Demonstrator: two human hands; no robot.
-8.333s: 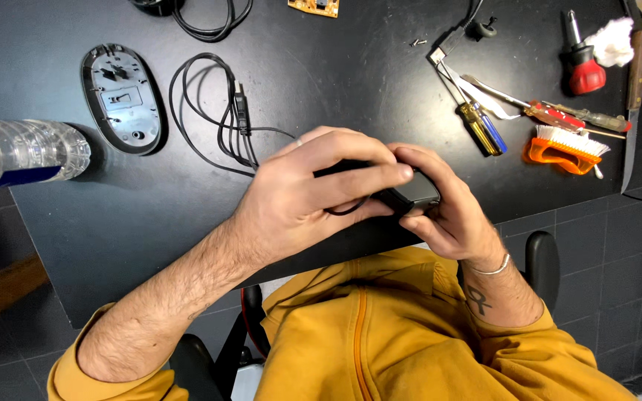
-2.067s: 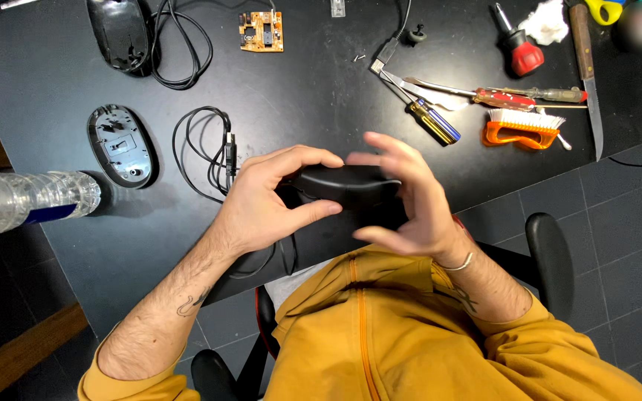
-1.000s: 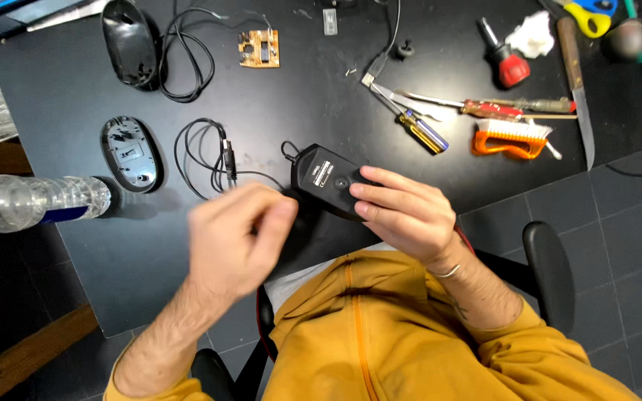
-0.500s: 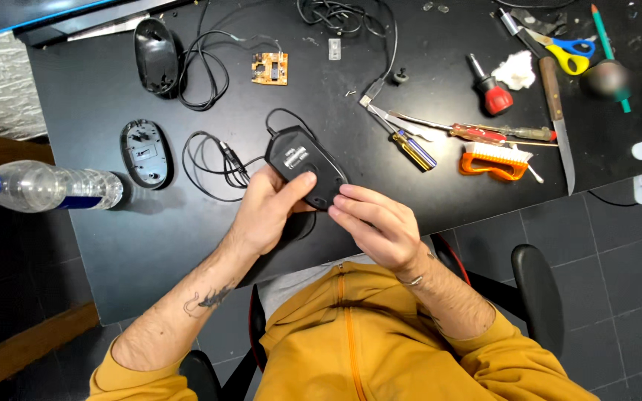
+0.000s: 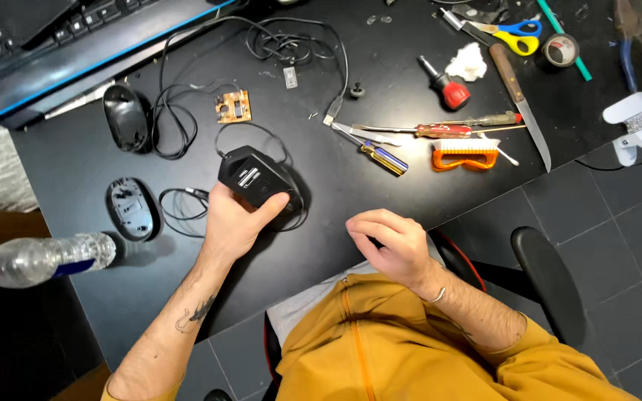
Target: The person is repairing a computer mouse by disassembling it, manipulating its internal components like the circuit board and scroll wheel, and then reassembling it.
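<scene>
Lying at the far left edge of the black worktop point(image 5: 351, 215), a clear bottle point(image 5: 42, 260) with a blue cap points off the edge. Just right of it rests an opened mouse shell point(image 5: 131, 209), and farther back a whole black mouse point(image 5: 125, 116) sits with its cable looped beside it. A small brown circuit board point(image 5: 233, 105) lies bare near those loops.

The left hand point(image 5: 233, 221) comes up from the lower left, forearm stretched across the worktop, wrist straight. Its fingers curl around the near end of the black mouse body point(image 5: 253, 176), thumb pressed on the right flank, so the hand grips it firmly. The body lies underside up on the worktop, tilted diagonally, showing a pale label and a small dark opening; its cord point(image 5: 291, 217) curls round it on the right.

The right hand point(image 5: 389, 239) hovers at the worktop's near edge, well apart from the mouse body, fingers loosely bent inward and holding nothing that can be seen; a thin bracelet circles the wrist.

Farther right lie a yellow-handled screwdriver point(image 5: 382, 157), a red-handled screwdriver point(image 5: 444, 86), an orange brush point(image 5: 465, 156), a knife point(image 5: 521, 105) and scissors point(image 5: 513, 36).
</scene>
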